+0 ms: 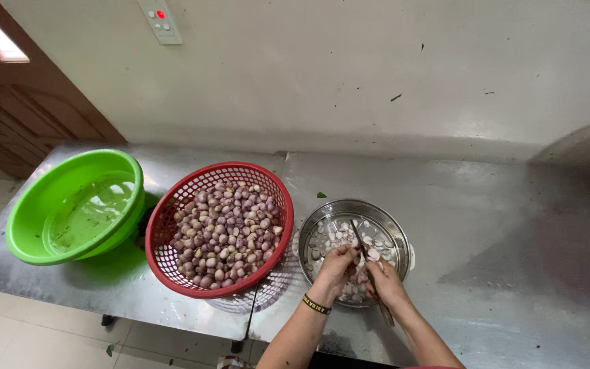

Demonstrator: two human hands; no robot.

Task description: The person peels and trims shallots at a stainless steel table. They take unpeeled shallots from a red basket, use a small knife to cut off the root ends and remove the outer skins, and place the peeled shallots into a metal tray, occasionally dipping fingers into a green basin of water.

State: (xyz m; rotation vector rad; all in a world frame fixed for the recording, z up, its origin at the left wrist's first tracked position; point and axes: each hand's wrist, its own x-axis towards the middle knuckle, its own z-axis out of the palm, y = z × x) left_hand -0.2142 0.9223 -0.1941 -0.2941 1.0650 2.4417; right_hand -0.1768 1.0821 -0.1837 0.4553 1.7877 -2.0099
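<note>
Steel counter against a pale wall, tiled floor below. Left to right: green basin of water, red basket of shallots, steel bowl. Over the bowl, left hand pinching a shallot piece, right hand clamped on a knife.

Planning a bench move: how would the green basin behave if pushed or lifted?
The green basin holds water, so it is probably heavy and would slosh. It sits on a smooth metal table, so it likely slides rather than tips. Its thin plastic wall may flex.
</note>
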